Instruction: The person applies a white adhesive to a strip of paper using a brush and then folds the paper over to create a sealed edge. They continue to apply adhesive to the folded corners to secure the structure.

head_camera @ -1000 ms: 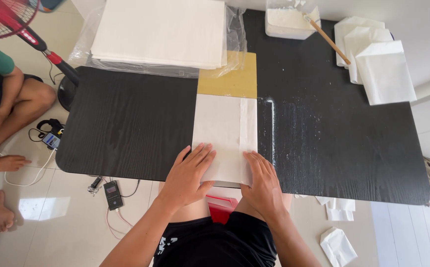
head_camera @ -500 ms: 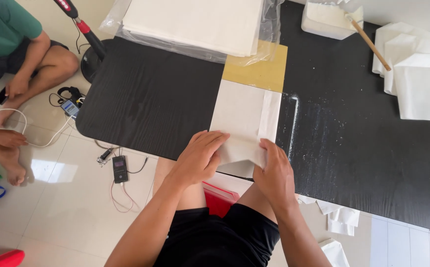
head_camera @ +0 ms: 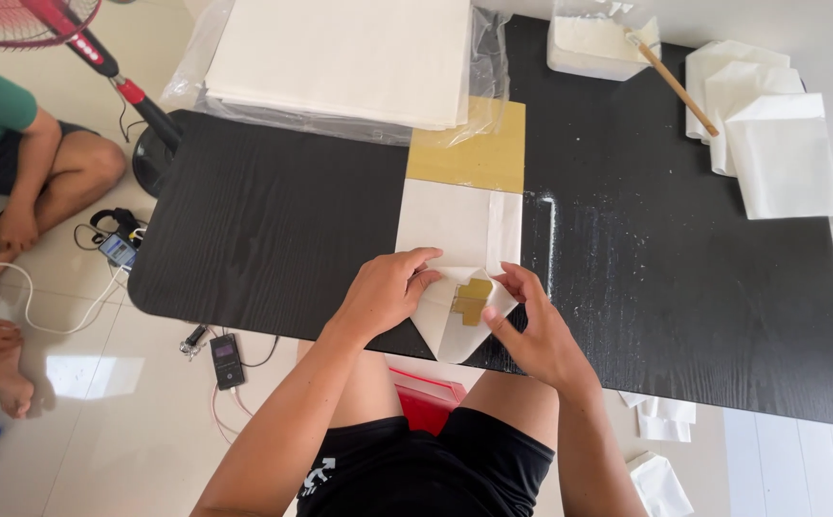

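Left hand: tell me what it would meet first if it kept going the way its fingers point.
The left hand points rightward across the folded paper bag. Going straight on, its fingertips would probably first meet the right hand at the bag's opened end, though depth is unclear.

1 head view only: looks steeply down from above the seated person, close over both hands (head_camera: 455, 306) at the near edge of the black table (head_camera: 273, 239).

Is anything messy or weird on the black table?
Yes. White smears and specks streak the table just right of the paper that both hands fold, left hand and right hand. A stick pokes slanting out of the white tub. Nothing looks broken.
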